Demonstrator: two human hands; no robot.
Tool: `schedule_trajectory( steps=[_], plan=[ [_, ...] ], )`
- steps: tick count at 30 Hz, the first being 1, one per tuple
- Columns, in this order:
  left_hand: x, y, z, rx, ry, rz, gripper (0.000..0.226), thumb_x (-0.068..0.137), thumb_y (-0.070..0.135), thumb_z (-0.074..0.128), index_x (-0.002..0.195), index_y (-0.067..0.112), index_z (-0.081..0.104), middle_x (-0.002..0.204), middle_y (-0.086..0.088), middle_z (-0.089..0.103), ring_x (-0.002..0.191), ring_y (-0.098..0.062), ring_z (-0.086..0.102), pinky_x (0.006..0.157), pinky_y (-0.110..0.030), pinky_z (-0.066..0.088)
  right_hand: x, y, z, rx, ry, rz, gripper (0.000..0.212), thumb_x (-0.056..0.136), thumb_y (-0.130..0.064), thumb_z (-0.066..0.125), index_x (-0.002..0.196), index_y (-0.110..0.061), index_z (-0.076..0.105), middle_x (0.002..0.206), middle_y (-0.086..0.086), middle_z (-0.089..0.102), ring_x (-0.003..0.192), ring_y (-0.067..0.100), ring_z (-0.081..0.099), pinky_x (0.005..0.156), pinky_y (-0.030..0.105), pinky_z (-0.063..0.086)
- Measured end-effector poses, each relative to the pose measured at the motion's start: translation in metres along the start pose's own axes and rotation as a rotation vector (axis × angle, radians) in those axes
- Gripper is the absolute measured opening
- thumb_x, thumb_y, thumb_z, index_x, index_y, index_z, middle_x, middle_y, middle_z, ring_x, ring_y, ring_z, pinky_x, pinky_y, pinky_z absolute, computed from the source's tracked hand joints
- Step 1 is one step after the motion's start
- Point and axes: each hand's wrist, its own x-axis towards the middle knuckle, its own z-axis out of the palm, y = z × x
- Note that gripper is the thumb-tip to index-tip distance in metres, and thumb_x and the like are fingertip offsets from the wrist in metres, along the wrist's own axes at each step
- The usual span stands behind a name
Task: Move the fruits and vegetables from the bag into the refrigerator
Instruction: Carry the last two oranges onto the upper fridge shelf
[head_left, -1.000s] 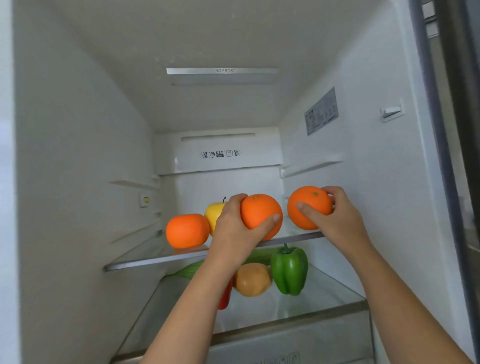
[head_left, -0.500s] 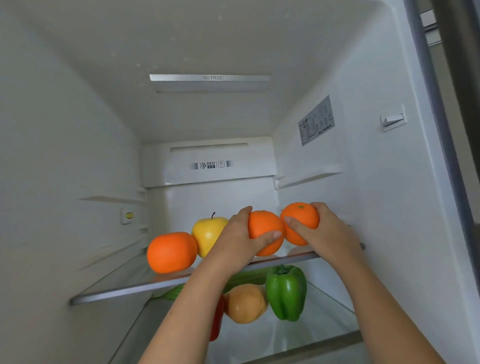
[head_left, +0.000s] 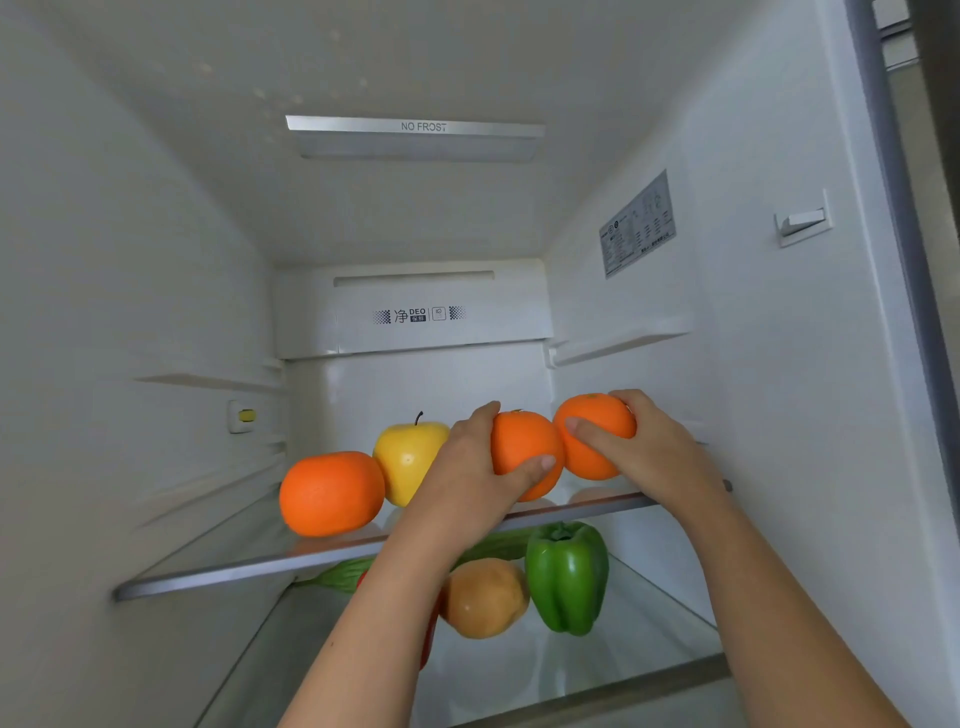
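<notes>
Inside the open refrigerator, my left hand (head_left: 467, 480) grips an orange (head_left: 522, 449) that rests low over the upper glass shelf (head_left: 218, 571). Right beside it, touching, a second orange (head_left: 597, 441) is held by my right hand (head_left: 657, 452). Further left on the same shelf sit a larger orange (head_left: 332, 493) and a yellow apple (head_left: 408, 460). The bag is out of view.
On the lower glass shelf (head_left: 649, 639) lie a green bell pepper (head_left: 569, 574), a tan round fruit (head_left: 485, 597), a green leafy vegetable (head_left: 343, 574) and a red item mostly hidden by my left forearm. The fridge's right wall (head_left: 779, 364) is close to my right hand.
Both hands have carried the oranges deeper into the fridge and lower, down to the upper shelf, and the two oranges have come together until they touch.
</notes>
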Motion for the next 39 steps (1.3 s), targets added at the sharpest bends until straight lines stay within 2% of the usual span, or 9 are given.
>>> schedule_trajectory(
  steps=[10, 18, 25, 32, 36, 39],
  plan=[
    [-0.003, 0.002, 0.0, 0.034, 0.042, 0.007, 0.081, 0.079, 0.038, 0.068, 0.143, 0.022, 0.021, 0.143, -0.002, 0.034, 0.124, -0.017, 0.038, 0.09, -0.02, 0.031, -0.002, 0.002, 0.001, -0.078, -0.019, -0.006, 0.073, 0.077, -0.062, 0.055, 0.137, -0.027, 0.029, 0.132, 0.003, 0.046, 0.112, 0.027, 0.05, 0.093, 0.045, 0.043],
    [-0.006, 0.004, 0.0, 0.065, 0.08, 0.035, 0.078, 0.08, 0.035, 0.068, 0.143, 0.022, 0.024, 0.144, -0.002, 0.034, 0.125, -0.016, 0.037, 0.096, -0.022, 0.032, -0.003, 0.003, 0.002, -0.081, 0.014, -0.011, 0.076, 0.077, -0.061, 0.057, 0.137, -0.026, 0.029, 0.134, 0.004, 0.044, 0.114, 0.028, 0.048, 0.094, 0.046, 0.042],
    [-0.01, 0.004, 0.003, 0.119, 0.116, 0.072, 0.076, 0.082, 0.035, 0.065, 0.143, 0.02, 0.023, 0.145, -0.002, 0.031, 0.126, -0.016, 0.038, 0.097, -0.022, 0.033, -0.009, 0.003, 0.003, -0.083, 0.145, -0.039, 0.07, 0.08, -0.057, 0.056, 0.137, -0.024, 0.032, 0.136, 0.002, 0.044, 0.115, 0.027, 0.048, 0.091, 0.041, 0.04],
    [-0.025, 0.007, 0.004, 0.228, 0.199, 0.098, 0.073, 0.086, 0.041, 0.058, 0.145, 0.021, 0.019, 0.149, -0.001, 0.025, 0.132, -0.017, 0.031, 0.102, -0.027, 0.033, -0.02, 0.0, 0.006, -0.082, 0.262, -0.123, 0.065, 0.08, -0.049, 0.059, 0.134, -0.02, 0.037, 0.132, 0.004, 0.046, 0.114, 0.025, 0.048, 0.089, 0.042, 0.044],
    [-0.045, 0.008, -0.001, 0.254, 0.26, 0.145, 0.064, 0.089, 0.039, 0.053, 0.143, 0.018, 0.027, 0.148, -0.003, 0.03, 0.133, -0.017, 0.029, 0.104, -0.027, 0.031, -0.038, -0.008, 0.005, -0.073, 0.31, -0.198, 0.061, 0.081, -0.042, 0.061, 0.133, -0.019, 0.039, 0.132, 0.004, 0.046, 0.115, 0.023, 0.046, 0.087, 0.037, 0.041],
    [-0.066, 0.009, -0.004, 0.405, 0.374, 0.182, 0.055, 0.087, 0.042, 0.046, 0.131, 0.008, 0.047, 0.131, -0.015, 0.051, 0.118, -0.029, 0.05, 0.092, -0.041, 0.046, -0.059, -0.019, 0.004, -0.114, 0.331, -0.265, 0.055, 0.083, -0.038, 0.06, 0.131, -0.019, 0.042, 0.13, 0.004, 0.048, 0.114, 0.022, 0.045, 0.085, 0.032, 0.037]
  ],
)
